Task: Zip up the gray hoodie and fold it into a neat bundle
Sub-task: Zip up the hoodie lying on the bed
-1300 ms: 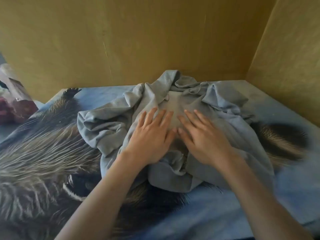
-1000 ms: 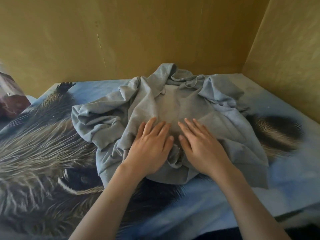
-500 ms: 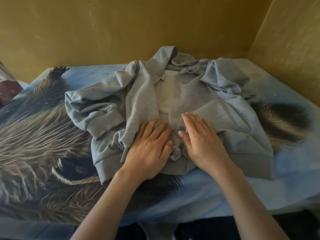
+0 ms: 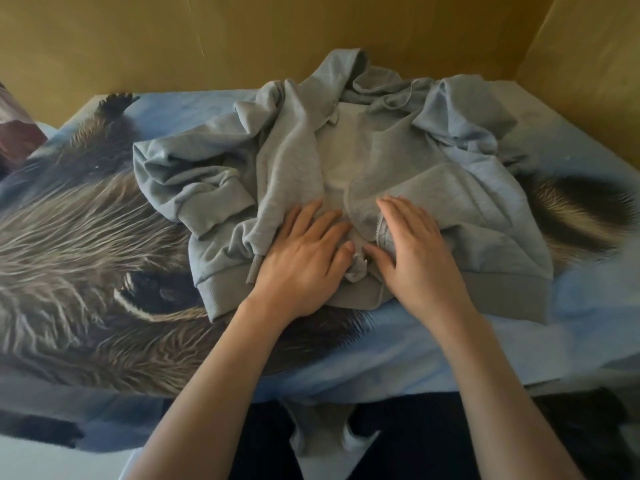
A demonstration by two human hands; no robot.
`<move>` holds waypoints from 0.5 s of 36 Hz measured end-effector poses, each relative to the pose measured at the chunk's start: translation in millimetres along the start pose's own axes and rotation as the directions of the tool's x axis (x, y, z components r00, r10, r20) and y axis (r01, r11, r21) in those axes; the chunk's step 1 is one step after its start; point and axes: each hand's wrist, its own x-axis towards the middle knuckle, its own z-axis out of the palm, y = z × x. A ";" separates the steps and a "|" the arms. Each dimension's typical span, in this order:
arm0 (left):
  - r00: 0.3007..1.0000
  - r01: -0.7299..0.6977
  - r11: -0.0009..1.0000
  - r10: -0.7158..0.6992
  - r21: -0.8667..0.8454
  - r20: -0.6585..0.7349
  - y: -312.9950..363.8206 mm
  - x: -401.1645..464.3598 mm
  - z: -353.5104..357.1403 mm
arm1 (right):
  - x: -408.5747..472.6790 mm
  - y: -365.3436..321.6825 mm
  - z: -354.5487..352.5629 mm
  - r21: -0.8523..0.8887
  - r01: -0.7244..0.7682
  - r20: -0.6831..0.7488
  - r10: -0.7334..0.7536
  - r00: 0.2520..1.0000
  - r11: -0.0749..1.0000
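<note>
Item, change: I am sliding both palms down the crumpled gray cotton hoodie point(image 4: 398, 174) toward its ribbed hem; a moment ago they were pressing higher, mid-chest. The garment is now lying nearer the front edge of the bed, on the blue raccoon-print bedspread point(image 4: 86, 237). Meaning, as I judge it: I am locating the zipper's bottom ends; zipping is not yet begun, folding is waiting.

Item, left to right:
- Bunched left sleeve with ribbed cuff point(image 4: 214, 209), lying on the left front panel.
- My left hand point(image 4: 304, 258), fingers straight and flat, pressing the left panel, gripping nothing.
- Zipper teeth point(image 4: 378, 227), showing between my hands; front panels are gaping open above, lining showing.
- My right hand point(image 4: 412, 251), flat likewise, thumb touching the small puckered bottom end of the zipper.
- Right panel, spreading toward the raccoon tail.

Item, edges and room: mustard-yellow wall point(image 4: 242, 36) is standing just behind the hood; a second wall is closing the right side. Bedspread is lying open to the left; the bed's front edge is just below the hem.
</note>
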 end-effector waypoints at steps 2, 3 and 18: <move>1.000 -0.004 1.000 0.004 0.000 -0.007 0.0 -0.2 0.5 | -1.1 0.4 1.0 0.004 -0.006 -0.011 0.006 1.000 1.000; 1.000 -0.006 1.000 0.006 -0.002 -0.013 0.0 -0.3 0.9 | -1.5 0.0 1.3 0.004 -0.008 -0.020 0.008 1.000 1.000; 0.956 -0.113 0.964 0.040 -0.240 -0.292 -0.4 1.1 -3.1 | -14.0 -14.0 -17.0 -0.051 0.008 -0.209 -0.019 0.978 0.999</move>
